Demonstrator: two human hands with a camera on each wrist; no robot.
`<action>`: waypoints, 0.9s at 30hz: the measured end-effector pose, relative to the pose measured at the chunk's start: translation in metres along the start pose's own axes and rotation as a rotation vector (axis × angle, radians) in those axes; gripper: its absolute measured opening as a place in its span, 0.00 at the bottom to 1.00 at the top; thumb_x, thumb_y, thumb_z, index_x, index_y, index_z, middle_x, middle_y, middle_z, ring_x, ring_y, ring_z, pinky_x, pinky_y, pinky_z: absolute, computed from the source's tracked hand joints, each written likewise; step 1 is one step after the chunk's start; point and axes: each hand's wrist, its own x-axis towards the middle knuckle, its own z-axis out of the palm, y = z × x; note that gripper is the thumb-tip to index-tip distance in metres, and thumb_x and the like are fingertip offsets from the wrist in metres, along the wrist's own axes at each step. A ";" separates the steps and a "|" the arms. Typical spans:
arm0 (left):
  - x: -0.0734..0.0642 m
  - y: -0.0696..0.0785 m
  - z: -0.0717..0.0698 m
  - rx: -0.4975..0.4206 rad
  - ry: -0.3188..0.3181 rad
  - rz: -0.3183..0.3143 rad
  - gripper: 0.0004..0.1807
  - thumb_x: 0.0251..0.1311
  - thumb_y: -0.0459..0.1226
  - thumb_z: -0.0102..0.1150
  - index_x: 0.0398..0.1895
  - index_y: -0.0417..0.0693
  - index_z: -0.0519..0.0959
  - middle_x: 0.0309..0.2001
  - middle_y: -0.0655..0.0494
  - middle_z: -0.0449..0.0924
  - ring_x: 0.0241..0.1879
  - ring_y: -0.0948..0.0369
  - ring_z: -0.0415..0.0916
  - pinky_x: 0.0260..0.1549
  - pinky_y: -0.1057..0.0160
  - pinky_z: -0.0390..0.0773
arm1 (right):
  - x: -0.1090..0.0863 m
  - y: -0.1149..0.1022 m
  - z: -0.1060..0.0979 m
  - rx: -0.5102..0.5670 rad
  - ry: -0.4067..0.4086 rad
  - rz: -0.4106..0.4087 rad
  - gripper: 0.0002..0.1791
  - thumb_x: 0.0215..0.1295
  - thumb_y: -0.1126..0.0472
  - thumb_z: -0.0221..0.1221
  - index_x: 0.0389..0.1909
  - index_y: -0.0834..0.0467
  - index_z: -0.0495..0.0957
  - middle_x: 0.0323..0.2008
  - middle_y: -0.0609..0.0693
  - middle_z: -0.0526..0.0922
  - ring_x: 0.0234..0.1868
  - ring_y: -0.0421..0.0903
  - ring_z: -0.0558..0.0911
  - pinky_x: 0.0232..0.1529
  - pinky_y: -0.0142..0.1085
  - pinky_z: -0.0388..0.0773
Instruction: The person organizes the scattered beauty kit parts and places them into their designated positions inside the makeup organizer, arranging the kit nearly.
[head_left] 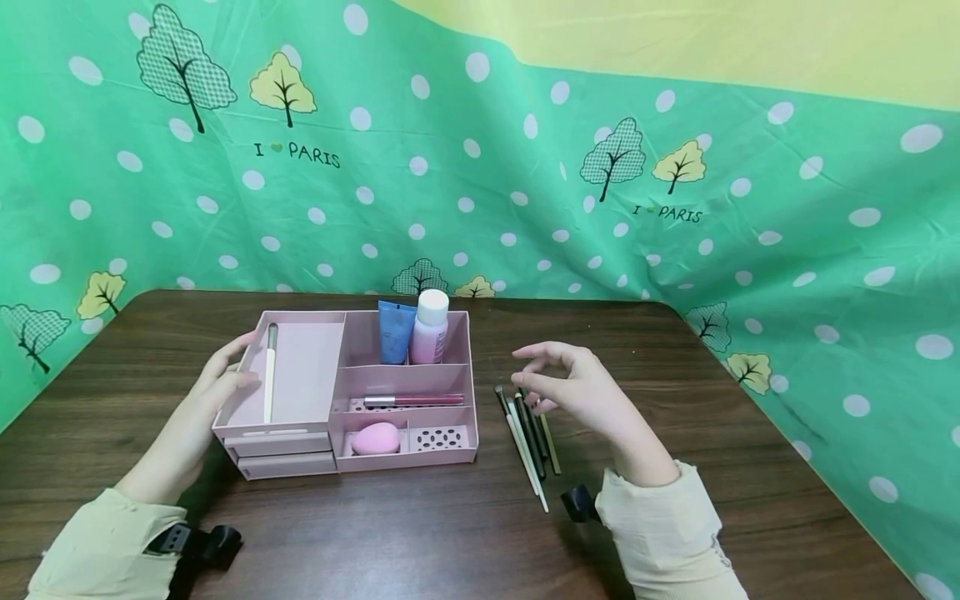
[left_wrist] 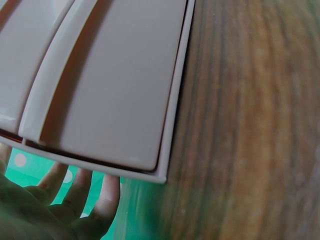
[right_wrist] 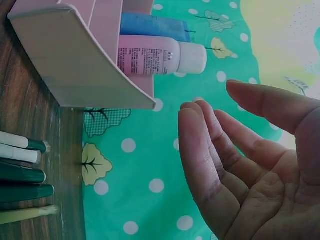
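Note:
A pink makeup organizer (head_left: 407,365) stands on the table, its two small drawers (left_wrist: 115,90) at the front left. My left hand (head_left: 213,392) holds its left side, the thumb over the rim and the fingers against the outer wall. A white makeup brush (head_left: 270,375) lies in the top left tray. The other compartments hold a blue tube (head_left: 395,332), a pink bottle (head_left: 430,337) with a white cap, a lip gloss tube (head_left: 412,401) and a pink makeup sponge (head_left: 377,438). My right hand (head_left: 573,387) hovers above several makeup brushes (head_left: 525,450), its fingers loosely bent around nothing.
The dark wooden table (head_left: 390,533) runs back to a green dotted cloth (head_left: 480,167) hanging behind and at the sides. A perforated compartment (head_left: 440,439) sits at the organizer's front right. Black wrist cameras (head_left: 217,546) are strapped at both sleeves.

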 end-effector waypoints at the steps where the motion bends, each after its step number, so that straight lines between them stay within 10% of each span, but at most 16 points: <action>1: 0.000 0.000 0.000 0.001 -0.001 0.000 0.34 0.74 0.51 0.39 0.79 0.74 0.42 0.77 0.43 0.34 0.71 0.43 0.39 0.64 0.31 0.41 | 0.000 0.001 0.001 -0.008 0.000 0.005 0.23 0.65 0.65 0.62 0.59 0.68 0.74 0.39 0.61 0.82 0.31 0.48 0.84 0.34 0.41 0.84; 27: -0.001 -0.001 0.000 -0.003 -0.004 0.009 0.34 0.74 0.50 0.39 0.79 0.73 0.43 0.77 0.44 0.34 0.71 0.43 0.39 0.64 0.32 0.43 | 0.006 0.009 0.005 -0.052 -0.009 0.037 0.23 0.65 0.63 0.62 0.59 0.69 0.74 0.42 0.65 0.82 0.31 0.46 0.82 0.34 0.40 0.84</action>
